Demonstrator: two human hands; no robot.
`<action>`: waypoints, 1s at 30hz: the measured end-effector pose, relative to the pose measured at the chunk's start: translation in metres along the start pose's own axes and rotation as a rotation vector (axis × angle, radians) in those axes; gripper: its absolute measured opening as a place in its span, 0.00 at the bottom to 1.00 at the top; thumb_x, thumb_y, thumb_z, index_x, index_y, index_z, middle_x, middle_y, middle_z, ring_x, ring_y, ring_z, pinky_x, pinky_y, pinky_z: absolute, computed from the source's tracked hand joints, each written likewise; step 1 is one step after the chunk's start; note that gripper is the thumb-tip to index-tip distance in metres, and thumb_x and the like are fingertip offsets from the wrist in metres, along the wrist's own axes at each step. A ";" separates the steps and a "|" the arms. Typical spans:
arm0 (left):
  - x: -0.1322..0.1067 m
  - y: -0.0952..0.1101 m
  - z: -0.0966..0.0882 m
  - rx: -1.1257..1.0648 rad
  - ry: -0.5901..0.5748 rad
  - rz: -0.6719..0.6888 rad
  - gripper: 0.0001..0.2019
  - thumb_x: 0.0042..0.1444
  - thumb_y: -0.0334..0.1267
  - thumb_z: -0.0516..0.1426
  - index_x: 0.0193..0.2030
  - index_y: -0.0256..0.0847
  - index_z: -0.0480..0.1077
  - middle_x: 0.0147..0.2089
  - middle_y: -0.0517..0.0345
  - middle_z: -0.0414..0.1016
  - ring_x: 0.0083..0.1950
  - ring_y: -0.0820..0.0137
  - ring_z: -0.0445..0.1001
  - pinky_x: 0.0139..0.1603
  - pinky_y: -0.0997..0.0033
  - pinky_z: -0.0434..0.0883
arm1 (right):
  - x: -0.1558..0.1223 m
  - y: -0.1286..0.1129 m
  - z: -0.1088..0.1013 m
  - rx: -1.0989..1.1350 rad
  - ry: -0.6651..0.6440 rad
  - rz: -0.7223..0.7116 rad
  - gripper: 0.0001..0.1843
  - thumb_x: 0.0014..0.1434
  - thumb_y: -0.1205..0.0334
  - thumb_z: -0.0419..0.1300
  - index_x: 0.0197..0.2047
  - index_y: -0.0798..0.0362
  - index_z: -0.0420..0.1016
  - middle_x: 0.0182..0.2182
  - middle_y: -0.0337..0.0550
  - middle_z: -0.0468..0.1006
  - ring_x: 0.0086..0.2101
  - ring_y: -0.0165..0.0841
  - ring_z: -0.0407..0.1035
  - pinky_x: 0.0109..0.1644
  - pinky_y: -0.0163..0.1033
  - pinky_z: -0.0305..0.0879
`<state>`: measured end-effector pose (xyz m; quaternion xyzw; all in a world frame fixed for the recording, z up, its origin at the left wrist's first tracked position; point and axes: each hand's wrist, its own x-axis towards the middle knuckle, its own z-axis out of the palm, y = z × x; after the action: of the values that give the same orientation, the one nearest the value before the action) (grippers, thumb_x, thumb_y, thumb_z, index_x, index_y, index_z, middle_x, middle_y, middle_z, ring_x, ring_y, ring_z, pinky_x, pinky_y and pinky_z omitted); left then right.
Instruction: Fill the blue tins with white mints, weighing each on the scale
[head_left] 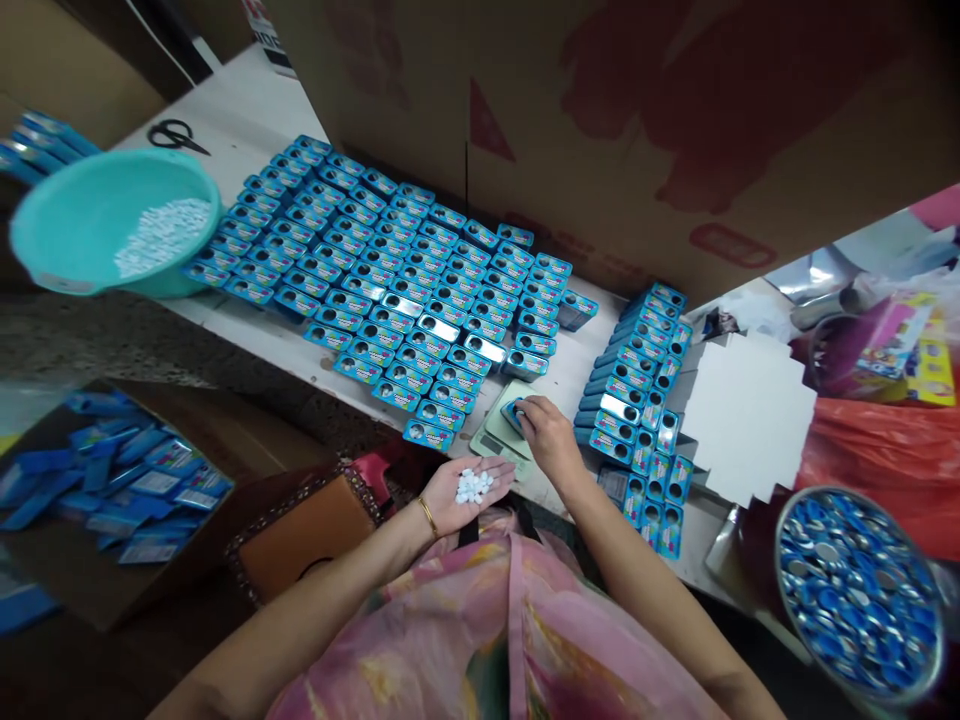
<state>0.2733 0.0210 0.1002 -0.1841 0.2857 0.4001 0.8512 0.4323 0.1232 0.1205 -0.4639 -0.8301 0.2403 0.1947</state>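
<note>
My left hand (pixel 465 492) lies palm up near the table's front edge, its fingers cupped loosely round a small heap of white tablets (pixel 474 485). My right hand (pixel 546 432) reaches over a small pale scale (pixel 499 430), fingers closed on a blue tin (pixel 514 412) that sits on the scale. Several rows of open blue tins (pixel 390 280) cover the white table (pixel 247 120) beyond my hands. A second block of blue tins (pixel 637 390) stands on edge just right of my right hand.
A teal basin (pixel 67 225) with white tablets stands at the far left, black scissors (pixel 176 135) behind it. A large cardboard wall (pixel 637 110) rises at the back. White card boxes (pixel 742 415) lie right. A round container of blue lids (pixel 859 590) and a carton of blue packets (pixel 112 480) flank me.
</note>
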 end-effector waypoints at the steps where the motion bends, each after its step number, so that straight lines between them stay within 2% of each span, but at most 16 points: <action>1: 0.000 0.000 0.000 -0.005 -0.001 0.002 0.15 0.51 0.32 0.49 0.45 0.27 0.64 0.45 0.40 0.70 0.51 0.61 0.66 0.51 0.62 0.62 | -0.005 -0.002 0.000 -0.004 0.011 0.004 0.14 0.58 0.67 0.46 0.46 0.53 0.67 0.43 0.48 0.68 0.44 0.35 0.63 0.48 0.42 0.61; 3: 0.000 0.001 -0.001 -0.035 -0.017 0.003 0.15 0.51 0.32 0.49 0.44 0.27 0.65 0.43 0.42 0.71 0.48 0.62 0.68 0.49 0.63 0.63 | -0.019 -0.010 0.001 -0.005 -0.004 -0.029 0.15 0.59 0.68 0.45 0.48 0.52 0.66 0.44 0.48 0.68 0.45 0.35 0.62 0.49 0.42 0.61; 7: 0.001 0.000 -0.004 -0.091 -0.039 -0.028 0.11 0.53 0.34 0.49 0.39 0.31 0.67 0.30 0.52 0.72 0.35 0.69 0.72 0.38 0.69 0.67 | -0.050 -0.040 0.013 -0.035 -0.234 -0.260 0.15 0.57 0.64 0.50 0.49 0.51 0.65 0.43 0.47 0.69 0.43 0.36 0.63 0.47 0.42 0.63; 9: 0.001 0.000 -0.007 -0.090 -0.033 -0.063 0.11 0.53 0.35 0.49 0.38 0.31 0.67 0.27 0.54 0.71 0.30 0.72 0.71 0.33 0.72 0.67 | -0.059 -0.051 0.022 -0.082 -0.317 -0.292 0.16 0.56 0.63 0.52 0.48 0.52 0.65 0.42 0.48 0.69 0.41 0.36 0.63 0.43 0.40 0.65; 11: -0.001 -0.001 -0.009 -0.090 -0.030 -0.095 0.11 0.53 0.36 0.48 0.38 0.31 0.67 0.26 0.55 0.71 0.28 0.73 0.70 0.32 0.73 0.66 | -0.062 -0.054 0.028 -0.091 -0.363 -0.294 0.15 0.55 0.61 0.53 0.47 0.53 0.65 0.40 0.47 0.70 0.40 0.36 0.63 0.39 0.38 0.66; 14: -0.002 -0.002 -0.013 -0.084 -0.024 -0.127 0.09 0.53 0.34 0.49 0.34 0.31 0.67 0.26 0.56 0.70 0.28 0.74 0.70 0.35 0.71 0.67 | -0.065 -0.048 0.032 -0.038 -0.413 -0.331 0.17 0.54 0.55 0.55 0.45 0.54 0.66 0.39 0.47 0.70 0.41 0.35 0.62 0.39 0.36 0.66; 17: -0.002 -0.002 -0.014 -0.070 -0.020 -0.139 0.08 0.52 0.32 0.49 0.30 0.31 0.66 0.25 0.56 0.70 0.29 0.74 0.70 0.38 0.70 0.67 | -0.069 -0.042 0.032 -0.002 -0.414 -0.320 0.18 0.53 0.54 0.55 0.45 0.54 0.66 0.41 0.47 0.70 0.42 0.35 0.62 0.41 0.36 0.65; 22: 0.005 -0.002 -0.010 -0.049 -0.040 -0.123 0.08 0.52 0.31 0.49 0.29 0.30 0.66 0.26 0.54 0.72 0.30 0.72 0.71 0.42 0.67 0.66 | -0.067 -0.040 0.024 0.009 -0.372 -0.251 0.12 0.58 0.64 0.50 0.45 0.54 0.67 0.40 0.46 0.70 0.41 0.33 0.63 0.43 0.35 0.64; 27: 0.014 -0.001 0.000 -0.036 -0.093 -0.097 0.12 0.52 0.33 0.48 0.37 0.27 0.68 0.36 0.46 0.74 0.43 0.64 0.71 0.49 0.63 0.63 | -0.032 -0.031 -0.006 -0.010 -0.243 -0.049 0.11 0.58 0.67 0.48 0.43 0.51 0.68 0.37 0.44 0.70 0.39 0.31 0.64 0.43 0.34 0.62; 30: 0.013 0.000 0.002 -0.015 -0.108 -0.107 0.17 0.52 0.34 0.49 0.44 0.23 0.65 0.43 0.39 0.71 0.49 0.60 0.68 0.51 0.62 0.61 | -0.006 -0.021 -0.015 -0.062 -0.149 0.026 0.11 0.57 0.68 0.49 0.41 0.52 0.69 0.36 0.45 0.70 0.39 0.33 0.65 0.43 0.35 0.62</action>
<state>0.2809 0.0298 0.0935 -0.1835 0.2261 0.3652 0.8842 0.4294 0.1115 0.1441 -0.4612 -0.8433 0.2508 0.1148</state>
